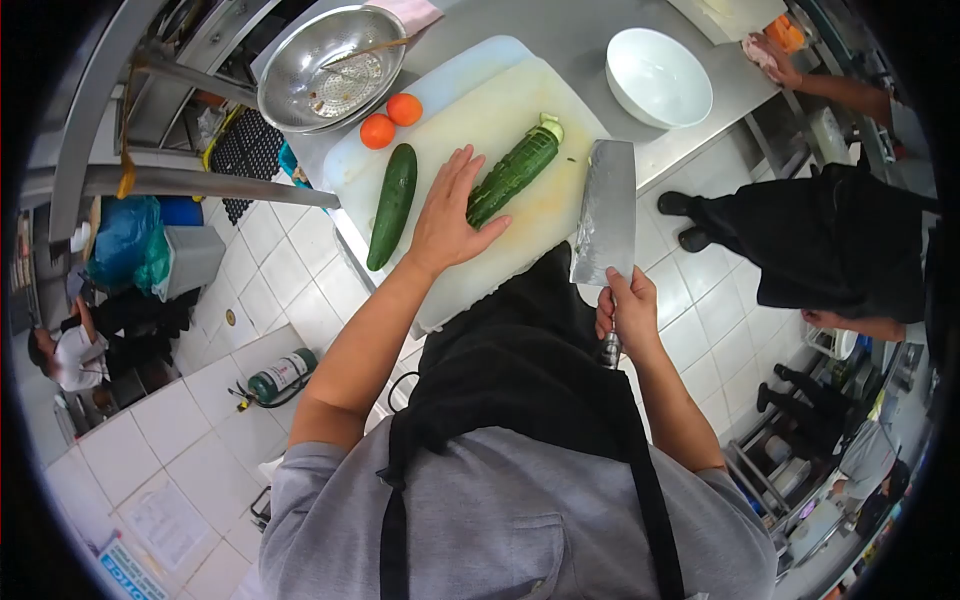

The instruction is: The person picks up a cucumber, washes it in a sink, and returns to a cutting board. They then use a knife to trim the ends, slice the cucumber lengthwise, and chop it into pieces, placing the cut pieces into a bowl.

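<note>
My left hand point(450, 220) lies with its fingers stretched out beside a cucumber point(520, 167) scored with many cuts. Its thumb and palm are against that cucumber's near end. A whole cucumber point(393, 205) rests to the left of my hand. Both sit on a whitish cutting board point(540, 215), along with two tomatoes point(390, 121) near its upper left edge. My right hand point(630, 312) is wrapped around the handle of a cleaver point(607, 212). The wide blade points away from me, just at the board's right edge.
A metal colander point(335, 65) stands behind the tomatoes, and a white bowl point(658, 78) is at the back right of the steel counter point(575, 35). To the right stands a person in a black apron point(835, 240). A green cylinder point(282, 375) is at lower left.
</note>
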A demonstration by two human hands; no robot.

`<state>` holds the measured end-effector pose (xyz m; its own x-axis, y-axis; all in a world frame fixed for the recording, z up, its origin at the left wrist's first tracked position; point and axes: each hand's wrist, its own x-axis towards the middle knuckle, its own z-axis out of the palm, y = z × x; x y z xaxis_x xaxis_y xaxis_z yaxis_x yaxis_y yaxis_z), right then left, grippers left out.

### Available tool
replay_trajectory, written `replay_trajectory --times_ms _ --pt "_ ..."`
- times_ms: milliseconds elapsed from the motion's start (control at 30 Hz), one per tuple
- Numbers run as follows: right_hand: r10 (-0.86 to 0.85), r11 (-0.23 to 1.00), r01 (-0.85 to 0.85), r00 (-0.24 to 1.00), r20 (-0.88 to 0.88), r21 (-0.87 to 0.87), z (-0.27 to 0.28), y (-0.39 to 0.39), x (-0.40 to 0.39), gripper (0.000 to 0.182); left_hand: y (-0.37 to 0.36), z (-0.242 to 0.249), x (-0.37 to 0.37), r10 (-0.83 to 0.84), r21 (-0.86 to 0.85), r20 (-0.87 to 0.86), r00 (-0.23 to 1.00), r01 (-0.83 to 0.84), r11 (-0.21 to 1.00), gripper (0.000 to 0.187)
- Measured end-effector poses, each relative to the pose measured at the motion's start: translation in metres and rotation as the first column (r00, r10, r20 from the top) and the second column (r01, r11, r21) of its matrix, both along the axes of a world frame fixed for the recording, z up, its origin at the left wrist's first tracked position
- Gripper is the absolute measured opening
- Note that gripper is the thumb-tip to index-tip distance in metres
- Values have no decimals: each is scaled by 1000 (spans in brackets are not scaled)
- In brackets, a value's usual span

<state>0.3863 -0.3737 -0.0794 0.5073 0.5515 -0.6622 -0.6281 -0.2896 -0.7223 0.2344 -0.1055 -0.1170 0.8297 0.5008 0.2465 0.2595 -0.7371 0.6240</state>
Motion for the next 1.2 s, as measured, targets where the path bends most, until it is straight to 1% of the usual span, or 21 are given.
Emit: replay_trajectory --times_ms 67,100,167,200,367,433,467,533,567,633,700,767,833,933,1000,1100,1200 --pt "-29 1000 29 1000 4 9 -8 2 -18 16 -1 1 1 -51 2 -41 998 51 999 88" --pt "-51 999 51 999 -13 7 -13 5 -27 16 0 -1 3 -67 10 -24 997 67 998 88" --pt "-20 1000 21 998 65 -13 -22 14 -46 18 0 -3 4 -101 12 -23 995 102 995 89" --pt "-20 1000 21 997 76 -14 -27 21 -56 20 -1 -3 6 -113 10 -7 994 113 994 88" --pt "-101 995 101 994 39 8 -27 62 -102 20 -10 -5 15 -153 12 35 988 153 988 86" --pt "-84 995 84 996 8 57 -28 73 -115 20 -13 -7 17 -131 31 10 991 131 991 80" --pt "-65 997 66 998 -16 38 -28 77 -121 20 -13 -7 18 -147 34 10 989 147 989 80" --pt "-43 997 43 999 -1 60 -27 83 -133 21 -12 -11 18 -115 -31 28 993 116 993 72" --pt "-41 997 40 999 0 71 -28 85 -136 21 -11 -12 17 -126 -28 34 991 127 992 72" --pt "-27 997 27 1000 3 70 -30 83 -139 21 -11 -14 13 -116 -113 72 991 124 986 64" --pt "-12 998 11 1000 11 70 -31 83 -142 21 -17 -13 10 -102 -105 104 989 113 988 62" --pt "23 993 -21 1000 -13 116 -31 83 -147 14 -22 -11 7 -88 -101 132 987 101 990 60" --pt "24 990 -23 1000 -6 140 -25 81 -145 13 -26 -5 7 -45 -156 125 991 64 986 58" --pt "51 990 -50 999 -3 129 -15 77 -137 13 -30 9 12 -20 -137 179 984 45 990 57" --pt "85 986 -93 995 59 141 -4 73 -130 14 -33 22 16 -17 -119 202 979 42 992 56" --pt "118 982 -125 991 58 143 13 68 -116 15 -37 39 25 -13 -76 234 972 31 997 56" --pt "109 978 -121 991 79 171 21 63 -100 13 -42 51 42 -9 -48 252 968 22 999 56"
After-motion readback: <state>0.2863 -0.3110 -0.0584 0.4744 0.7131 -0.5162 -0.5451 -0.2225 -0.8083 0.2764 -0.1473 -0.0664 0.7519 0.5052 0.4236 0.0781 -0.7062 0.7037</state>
